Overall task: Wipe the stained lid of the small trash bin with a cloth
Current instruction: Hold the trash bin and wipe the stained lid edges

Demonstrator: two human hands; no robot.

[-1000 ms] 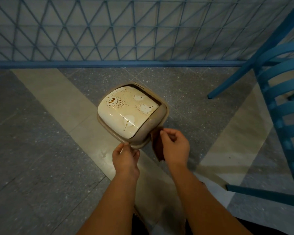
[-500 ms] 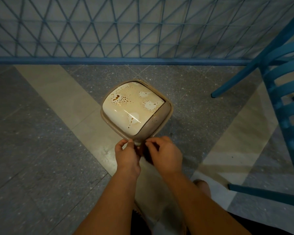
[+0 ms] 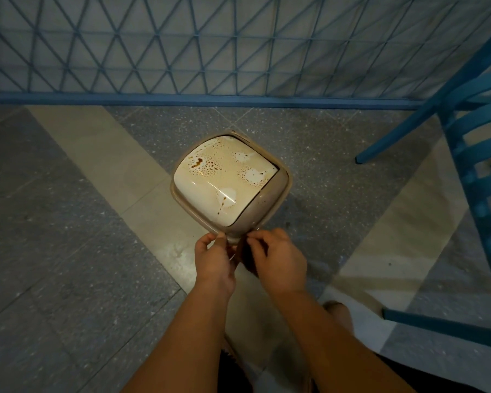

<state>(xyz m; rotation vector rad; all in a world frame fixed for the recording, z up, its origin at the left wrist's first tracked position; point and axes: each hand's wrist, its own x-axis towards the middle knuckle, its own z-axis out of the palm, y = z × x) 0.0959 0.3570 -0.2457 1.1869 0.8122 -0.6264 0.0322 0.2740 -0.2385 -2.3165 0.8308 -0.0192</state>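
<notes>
A small beige trash bin (image 3: 278, 194) stands on the floor at the centre of the view. Its cream swing lid (image 3: 224, 180) carries brown spots and a drip stain. Just below the bin's near corner, my left hand (image 3: 214, 259) and my right hand (image 3: 275, 259) are close together. A dark brown cloth (image 3: 245, 255) is pinched between them; only a narrow strip of it shows. My left fingers lie at the bin's near rim. The cloth does not touch the lid.
A blue lattice fence (image 3: 210, 46) with a blue base rail runs across the back. A blue slatted chair (image 3: 482, 171) stands at the right, its legs reaching toward the bin. The floor is grey speckled tile crossed by pale beige bands.
My right hand has drawn left toward my left hand, and the cloth that hung visibly beside the bin is now mostly hidden between the two hands. The view has shifted slightly.
</notes>
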